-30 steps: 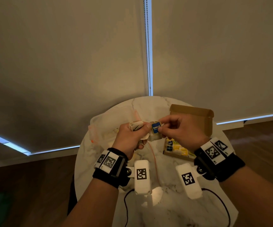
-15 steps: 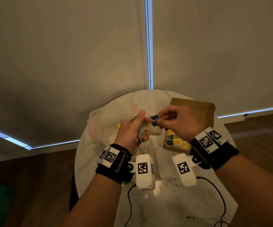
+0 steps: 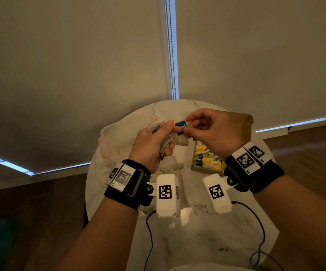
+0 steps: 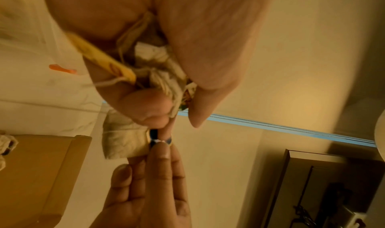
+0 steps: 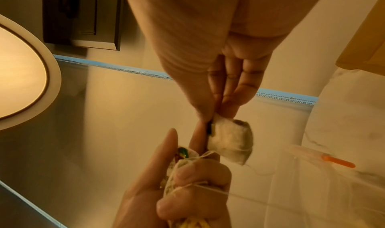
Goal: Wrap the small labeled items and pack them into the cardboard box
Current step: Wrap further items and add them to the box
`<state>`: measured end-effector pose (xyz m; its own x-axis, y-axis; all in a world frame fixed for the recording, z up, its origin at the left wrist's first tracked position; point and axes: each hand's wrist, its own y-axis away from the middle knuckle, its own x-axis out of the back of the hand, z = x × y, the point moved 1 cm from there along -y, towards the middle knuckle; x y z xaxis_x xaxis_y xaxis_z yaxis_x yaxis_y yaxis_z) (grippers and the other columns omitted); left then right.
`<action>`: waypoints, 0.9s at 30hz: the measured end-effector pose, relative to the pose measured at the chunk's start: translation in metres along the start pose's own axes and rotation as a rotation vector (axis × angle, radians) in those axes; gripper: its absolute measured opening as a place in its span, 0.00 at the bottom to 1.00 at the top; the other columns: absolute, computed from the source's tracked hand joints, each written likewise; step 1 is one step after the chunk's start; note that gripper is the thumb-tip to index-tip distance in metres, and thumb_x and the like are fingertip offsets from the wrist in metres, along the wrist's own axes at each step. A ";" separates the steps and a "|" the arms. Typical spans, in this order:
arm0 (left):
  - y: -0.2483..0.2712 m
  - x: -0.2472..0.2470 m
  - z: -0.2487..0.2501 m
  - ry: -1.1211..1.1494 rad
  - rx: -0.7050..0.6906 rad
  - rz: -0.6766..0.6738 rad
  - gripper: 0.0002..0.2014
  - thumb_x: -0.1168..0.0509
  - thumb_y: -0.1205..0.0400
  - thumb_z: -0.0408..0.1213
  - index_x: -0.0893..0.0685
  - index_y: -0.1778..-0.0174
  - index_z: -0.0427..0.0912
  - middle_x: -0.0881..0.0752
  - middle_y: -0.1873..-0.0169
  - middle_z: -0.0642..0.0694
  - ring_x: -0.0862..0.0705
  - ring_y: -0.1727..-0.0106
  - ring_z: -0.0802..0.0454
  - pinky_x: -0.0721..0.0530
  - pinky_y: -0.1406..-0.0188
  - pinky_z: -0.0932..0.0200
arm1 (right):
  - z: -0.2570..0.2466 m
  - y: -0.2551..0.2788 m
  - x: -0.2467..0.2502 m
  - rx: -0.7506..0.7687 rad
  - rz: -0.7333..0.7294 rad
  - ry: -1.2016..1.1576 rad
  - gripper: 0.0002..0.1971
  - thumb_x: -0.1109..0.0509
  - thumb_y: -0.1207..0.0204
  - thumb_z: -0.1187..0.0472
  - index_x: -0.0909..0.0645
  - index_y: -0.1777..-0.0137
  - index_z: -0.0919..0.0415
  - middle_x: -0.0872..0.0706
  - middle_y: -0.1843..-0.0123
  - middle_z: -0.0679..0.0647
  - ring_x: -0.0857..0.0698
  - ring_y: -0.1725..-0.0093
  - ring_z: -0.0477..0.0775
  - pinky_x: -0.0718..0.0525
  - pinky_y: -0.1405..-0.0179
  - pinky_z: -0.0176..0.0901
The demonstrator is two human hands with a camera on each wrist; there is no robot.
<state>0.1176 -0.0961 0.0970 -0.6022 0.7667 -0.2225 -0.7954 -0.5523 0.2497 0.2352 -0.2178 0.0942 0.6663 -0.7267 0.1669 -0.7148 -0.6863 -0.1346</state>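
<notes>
At the far left of the round marble table [image 3: 177, 241] lies a clear plastic bag [image 3: 119, 137] with an orange strip [image 3: 103, 157] at its edge, flat on the tabletop. Just right of it, raised above the table, the left hand [image 3: 152, 145] has its fingers curled tight round a bunch of tea bags [image 4: 164, 77], strings and a yellow tag [image 4: 104, 58] poking out of the fist; its thumb and forefinger reach rightward to touch the blue tag [image 3: 180, 126]. That tag sits between the two hands, with one pale tea bag [image 3: 181, 140] hanging just below it, clear of the table; the right wrist view shows this tea bag [image 5: 231, 141] dangling free with a thin string trailing from it. A thin orange-pink string [image 3: 180, 178] also runs down across the tabletop beneath the hands. The right hand [image 3: 215, 132] pinches the blue tag narrowly between thumb and fingertips, the remaining fingers folded in close. Behind and under that hand stands the cardboard box [image 3: 244, 122], lid flap upright, resting on the right part of the table; inside it are rows of packed tea bags [image 3: 207, 159] with yellow and blue tags. Both wrists wear black straps with white marker blocks, and black cables [image 3: 150, 237] loop over the near tabletop.
</notes>
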 end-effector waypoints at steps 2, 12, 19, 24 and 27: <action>-0.002 -0.001 0.003 0.031 -0.016 0.019 0.15 0.36 0.13 0.38 0.11 0.54 0.30 0.12 0.63 0.38 0.26 0.77 0.53 0.29 0.84 0.64 | 0.009 0.004 0.001 0.013 0.056 -0.007 0.12 0.22 0.27 0.60 0.16 0.47 0.64 0.11 0.59 0.57 0.11 0.58 0.56 0.12 0.57 0.43; -0.011 0.000 0.004 0.121 0.046 0.104 0.13 0.35 0.14 0.38 0.12 0.55 0.31 0.12 0.64 0.42 0.25 0.74 0.54 0.26 0.82 0.67 | 0.066 0.033 -0.043 -0.120 -0.290 0.051 0.06 0.27 0.22 0.62 0.10 0.49 0.61 0.08 0.49 0.51 0.11 0.45 0.47 0.13 0.41 0.50; -0.015 0.028 -0.004 0.104 0.081 0.309 0.14 0.31 0.17 0.35 0.14 0.45 0.25 0.21 0.69 0.40 0.25 0.74 0.53 0.23 0.78 0.64 | 0.034 0.038 -0.022 -0.096 -0.271 -0.122 0.06 0.32 0.20 0.70 0.13 0.55 0.68 0.09 0.64 0.64 0.11 0.65 0.53 0.14 0.59 0.39; -0.016 0.035 -0.015 0.092 0.111 0.396 0.10 0.32 0.16 0.33 0.13 0.47 0.28 0.18 0.77 0.43 0.21 0.79 0.54 0.20 0.77 0.63 | 0.009 0.038 -0.011 -0.088 -0.315 -0.083 0.06 0.31 0.20 0.69 0.14 0.54 0.71 0.11 0.67 0.64 0.12 0.68 0.61 0.11 0.63 0.46; -0.014 0.036 -0.018 0.032 0.119 0.402 0.10 0.32 0.16 0.34 0.12 0.48 0.30 0.16 0.77 0.45 0.18 0.79 0.54 0.18 0.76 0.61 | 0.007 0.037 -0.008 -0.113 -0.317 -0.068 0.06 0.31 0.20 0.69 0.14 0.54 0.71 0.12 0.68 0.65 0.12 0.69 0.61 0.11 0.65 0.48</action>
<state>0.1064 -0.0667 0.0688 -0.8664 0.4863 -0.1136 -0.4842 -0.7626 0.4289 0.2051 -0.2376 0.0808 0.8691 -0.4807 0.1170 -0.4862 -0.8735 0.0230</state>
